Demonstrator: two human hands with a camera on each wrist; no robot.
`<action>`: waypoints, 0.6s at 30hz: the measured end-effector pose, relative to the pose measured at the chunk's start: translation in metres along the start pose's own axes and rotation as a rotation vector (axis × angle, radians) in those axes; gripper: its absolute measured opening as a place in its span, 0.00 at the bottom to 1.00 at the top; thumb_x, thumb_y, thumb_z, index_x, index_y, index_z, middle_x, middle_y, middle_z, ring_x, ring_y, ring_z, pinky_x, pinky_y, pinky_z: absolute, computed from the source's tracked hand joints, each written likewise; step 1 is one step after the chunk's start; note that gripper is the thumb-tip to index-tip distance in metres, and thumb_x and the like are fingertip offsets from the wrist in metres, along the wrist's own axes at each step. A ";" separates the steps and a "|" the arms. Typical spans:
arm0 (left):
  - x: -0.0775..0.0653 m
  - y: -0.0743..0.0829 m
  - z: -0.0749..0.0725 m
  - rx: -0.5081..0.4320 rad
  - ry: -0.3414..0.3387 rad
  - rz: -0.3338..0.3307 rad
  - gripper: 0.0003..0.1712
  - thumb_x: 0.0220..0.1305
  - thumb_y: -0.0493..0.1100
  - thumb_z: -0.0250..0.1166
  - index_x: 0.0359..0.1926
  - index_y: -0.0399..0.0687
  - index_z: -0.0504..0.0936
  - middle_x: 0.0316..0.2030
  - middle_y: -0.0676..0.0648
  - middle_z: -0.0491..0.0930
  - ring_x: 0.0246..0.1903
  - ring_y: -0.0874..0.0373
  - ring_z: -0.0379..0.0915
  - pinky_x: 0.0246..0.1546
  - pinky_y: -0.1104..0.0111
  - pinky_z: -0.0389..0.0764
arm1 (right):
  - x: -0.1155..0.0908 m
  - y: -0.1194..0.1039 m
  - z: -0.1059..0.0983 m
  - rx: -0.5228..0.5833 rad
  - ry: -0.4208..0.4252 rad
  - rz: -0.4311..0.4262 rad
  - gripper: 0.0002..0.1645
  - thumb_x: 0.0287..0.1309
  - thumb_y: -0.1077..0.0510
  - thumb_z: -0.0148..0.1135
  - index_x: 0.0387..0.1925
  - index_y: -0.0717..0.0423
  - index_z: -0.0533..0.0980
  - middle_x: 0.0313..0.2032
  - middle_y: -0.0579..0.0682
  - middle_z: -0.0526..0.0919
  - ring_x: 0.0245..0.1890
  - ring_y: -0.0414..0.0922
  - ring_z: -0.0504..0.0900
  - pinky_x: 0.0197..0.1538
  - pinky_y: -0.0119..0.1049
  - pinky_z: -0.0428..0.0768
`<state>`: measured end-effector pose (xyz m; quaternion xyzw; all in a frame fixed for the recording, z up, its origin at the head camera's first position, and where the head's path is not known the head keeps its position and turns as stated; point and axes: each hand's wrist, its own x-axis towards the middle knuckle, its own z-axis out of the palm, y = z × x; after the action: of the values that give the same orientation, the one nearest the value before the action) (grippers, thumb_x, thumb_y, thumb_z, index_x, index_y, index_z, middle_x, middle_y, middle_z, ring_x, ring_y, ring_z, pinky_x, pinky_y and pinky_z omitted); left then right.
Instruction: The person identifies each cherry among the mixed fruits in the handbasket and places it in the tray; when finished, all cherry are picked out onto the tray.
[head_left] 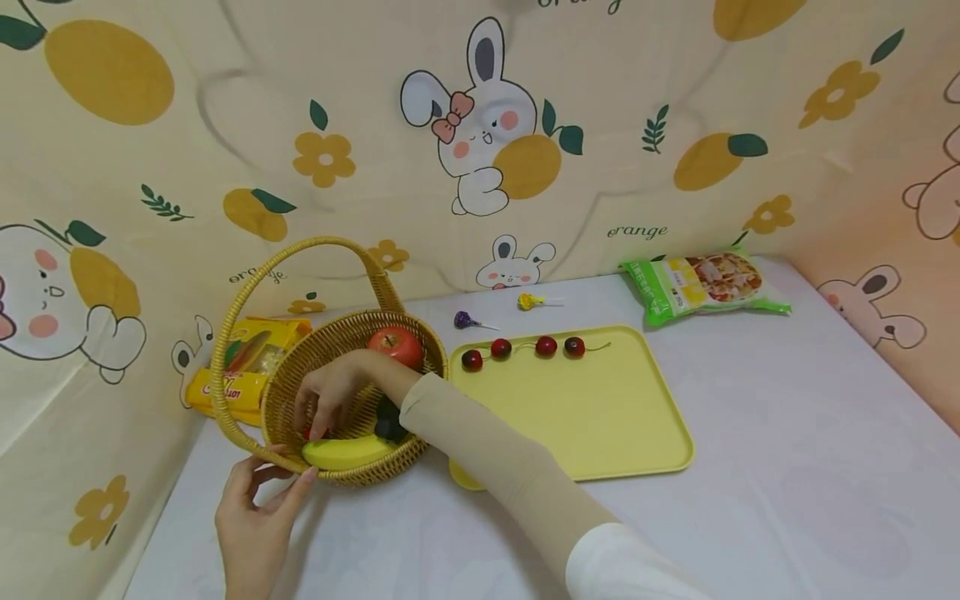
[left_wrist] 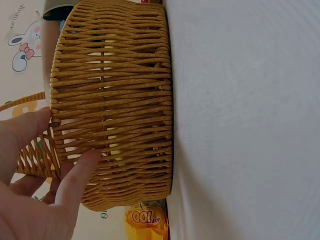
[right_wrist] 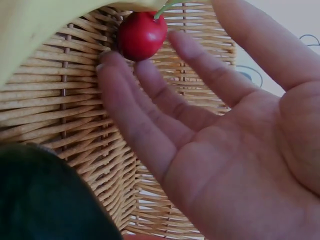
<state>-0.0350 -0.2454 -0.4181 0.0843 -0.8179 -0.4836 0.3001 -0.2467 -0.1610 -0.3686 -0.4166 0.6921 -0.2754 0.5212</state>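
Note:
A wicker basket (head_left: 360,477) with a tall handle stands at the left of the table. My left hand (head_left: 255,517) pinches its near rim by the handle's base, thumb and fingers on either side of the wicker (left_wrist: 115,80). My right hand (head_left: 333,392) reaches down inside. In the right wrist view its bent fingertips are at a red cherry (right_wrist: 142,35) with a green stem; the thumb stands away from it. A banana (head_left: 348,454) lies along the near side, a red apple (head_left: 397,343) at the back. A dark green rounded thing (right_wrist: 45,195) lies below the hand, partly cut off.
Right of the basket lies a yellow tray (head_left: 577,417) with several dark red cherries (head_left: 546,346) along its far edge. Behind it are a purple lollipop (head_left: 463,319) and a yellow lollipop (head_left: 528,302). A green snack bag (head_left: 701,283) lies back right; a yellow bag (head_left: 232,392) behind the basket.

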 end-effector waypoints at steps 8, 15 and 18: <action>0.000 0.000 -0.001 -0.004 -0.002 -0.008 0.26 0.50 0.21 0.72 0.52 0.30 0.78 0.45 0.45 0.76 0.39 0.64 0.77 0.33 0.81 0.84 | 0.001 -0.001 0.002 -0.035 0.005 0.065 0.19 0.63 0.59 0.68 0.53 0.61 0.79 0.40 0.47 0.82 0.42 0.44 0.83 0.48 0.34 0.86; 0.001 0.000 -0.001 0.010 0.001 -0.002 0.26 0.50 0.21 0.73 0.52 0.31 0.78 0.45 0.47 0.76 0.39 0.65 0.76 0.33 0.82 0.84 | 0.000 -0.001 -0.001 -0.062 0.009 0.050 0.13 0.61 0.67 0.67 0.48 0.62 0.80 0.36 0.49 0.80 0.34 0.42 0.82 0.45 0.38 0.87; 0.001 -0.001 0.000 0.009 0.002 0.010 0.26 0.49 0.20 0.73 0.51 0.30 0.78 0.45 0.45 0.76 0.39 0.65 0.77 0.33 0.82 0.84 | -0.004 -0.004 -0.004 -0.113 -0.006 0.011 0.14 0.60 0.70 0.66 0.48 0.62 0.81 0.36 0.49 0.79 0.31 0.40 0.78 0.44 0.39 0.86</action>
<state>-0.0359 -0.2465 -0.4188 0.0821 -0.8201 -0.4782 0.3032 -0.2490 -0.1594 -0.3625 -0.4421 0.7074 -0.2318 0.5004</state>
